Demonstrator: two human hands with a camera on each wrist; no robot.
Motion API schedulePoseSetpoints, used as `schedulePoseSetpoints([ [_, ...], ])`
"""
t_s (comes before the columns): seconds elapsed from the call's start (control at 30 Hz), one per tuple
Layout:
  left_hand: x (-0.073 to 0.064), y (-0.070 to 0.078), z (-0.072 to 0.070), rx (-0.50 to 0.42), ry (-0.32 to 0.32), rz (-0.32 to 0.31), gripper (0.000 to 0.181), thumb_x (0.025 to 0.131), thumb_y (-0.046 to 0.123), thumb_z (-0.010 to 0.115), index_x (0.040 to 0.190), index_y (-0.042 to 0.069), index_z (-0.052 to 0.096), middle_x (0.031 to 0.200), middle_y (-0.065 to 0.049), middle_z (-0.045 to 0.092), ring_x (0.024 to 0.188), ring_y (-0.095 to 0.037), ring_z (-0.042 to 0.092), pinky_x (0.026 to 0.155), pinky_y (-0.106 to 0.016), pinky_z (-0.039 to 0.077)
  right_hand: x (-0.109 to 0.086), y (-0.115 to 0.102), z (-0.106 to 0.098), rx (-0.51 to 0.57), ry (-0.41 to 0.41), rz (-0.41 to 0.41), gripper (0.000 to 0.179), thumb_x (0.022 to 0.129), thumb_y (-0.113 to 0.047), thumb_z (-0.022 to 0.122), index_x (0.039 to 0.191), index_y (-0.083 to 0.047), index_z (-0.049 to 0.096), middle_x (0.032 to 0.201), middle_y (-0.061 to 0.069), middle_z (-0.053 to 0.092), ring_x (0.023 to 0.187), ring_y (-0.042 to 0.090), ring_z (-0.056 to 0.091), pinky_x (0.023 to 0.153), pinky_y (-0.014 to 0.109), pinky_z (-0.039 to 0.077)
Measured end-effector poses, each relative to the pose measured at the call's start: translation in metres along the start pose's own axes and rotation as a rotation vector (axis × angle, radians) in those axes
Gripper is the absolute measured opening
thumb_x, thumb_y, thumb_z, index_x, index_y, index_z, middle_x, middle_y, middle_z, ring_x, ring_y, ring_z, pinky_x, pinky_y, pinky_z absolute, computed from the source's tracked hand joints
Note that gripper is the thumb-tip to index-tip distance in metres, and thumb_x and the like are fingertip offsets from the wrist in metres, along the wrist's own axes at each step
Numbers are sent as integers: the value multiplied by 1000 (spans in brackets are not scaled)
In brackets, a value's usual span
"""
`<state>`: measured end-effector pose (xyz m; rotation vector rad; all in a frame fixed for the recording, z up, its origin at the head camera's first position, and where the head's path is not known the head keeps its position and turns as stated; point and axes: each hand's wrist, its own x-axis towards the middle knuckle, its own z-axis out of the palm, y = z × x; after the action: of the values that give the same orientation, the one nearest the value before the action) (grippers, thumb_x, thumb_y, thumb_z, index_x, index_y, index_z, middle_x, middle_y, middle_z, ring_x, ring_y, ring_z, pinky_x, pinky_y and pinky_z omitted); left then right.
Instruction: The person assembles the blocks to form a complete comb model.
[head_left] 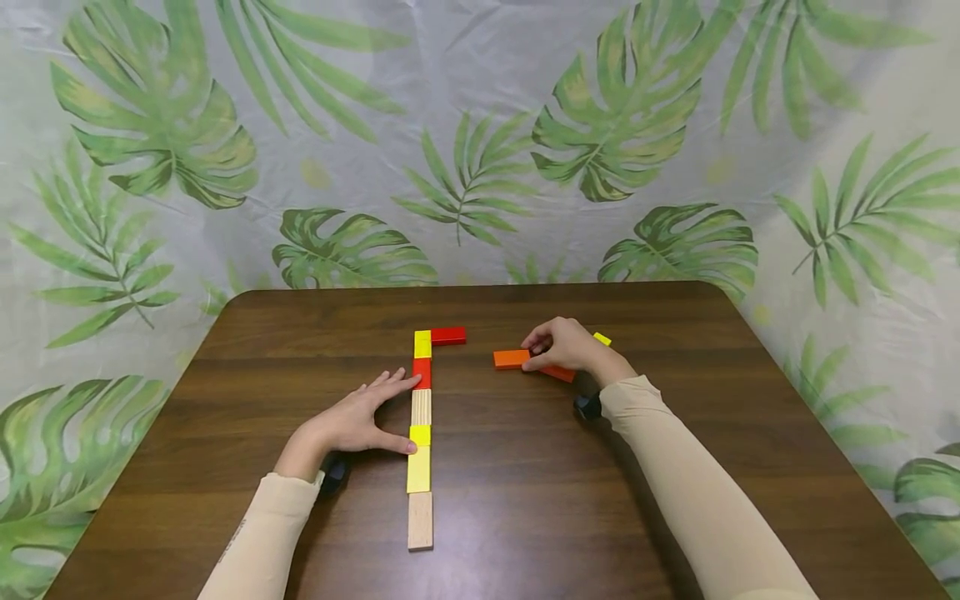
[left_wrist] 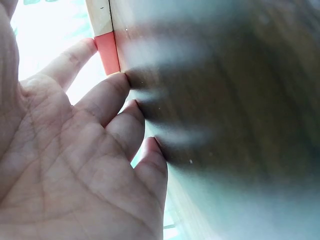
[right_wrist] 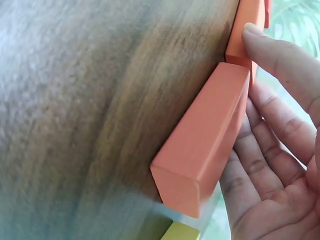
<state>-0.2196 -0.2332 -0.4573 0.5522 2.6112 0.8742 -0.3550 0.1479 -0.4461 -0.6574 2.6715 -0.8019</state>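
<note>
A line of flat blocks runs toward me on the table. It includes a red block point(head_left: 422, 368), a striped wooden block point(head_left: 422, 407), a long yellow block point(head_left: 419, 471) and a plain wooden block point(head_left: 421, 521) at the near end. My left hand point(head_left: 356, 421) is spread beside the line, its index finger touching the red block and its thumb by the long yellow block. To the right, my right hand point(head_left: 566, 346) pinches an orange block point(head_left: 511, 359) between thumb and fingers. A second, redder orange block point(right_wrist: 202, 127) lies under that hand, angled against the first one's end.
A yellow piece point(head_left: 423, 344) tops the line, with another red block point(head_left: 448, 335) extending right from it. Beyond my right wrist lies a small yellow block point(head_left: 602, 339). The brown wooden table point(head_left: 300, 333) backs onto a leaf-patterned cloth point(head_left: 480, 150).
</note>
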Motion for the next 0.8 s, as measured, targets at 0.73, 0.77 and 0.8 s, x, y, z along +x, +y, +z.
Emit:
schedulePoseSetpoints([
  [0.73, 1, -4, 2, -7, 6, 12, 107, 83, 49, 91, 169, 19, 36, 179, -18, 22, 168, -45, 13, 132, -72, 12, -4, -3, 3, -36, 16, -23, 34, 90, -24, 89, 119, -8, 80, 110, 8, 79, 103, 22, 70, 102, 44, 59],
  [0.77, 1, -4, 2, -7, 7, 13, 107, 83, 49, 91, 169, 19, 36, 179, -18, 22, 168, -45, 13, 132, -72, 12, -4, -3, 4, -38, 17, -21, 34, 90, -24, 89, 119, -8, 81, 110, 8, 79, 103, 22, 70, 102, 44, 59],
  [0.8, 1, -4, 2, -7, 7, 14, 107, 83, 49, 92, 169, 19, 36, 179, -18, 22, 168, -45, 13, 132, -72, 12, -4, -3, 4, -39, 18, -19, 34, 90, -25, 89, 119, -9, 81, 111, 8, 79, 103, 22, 70, 102, 44, 59],
])
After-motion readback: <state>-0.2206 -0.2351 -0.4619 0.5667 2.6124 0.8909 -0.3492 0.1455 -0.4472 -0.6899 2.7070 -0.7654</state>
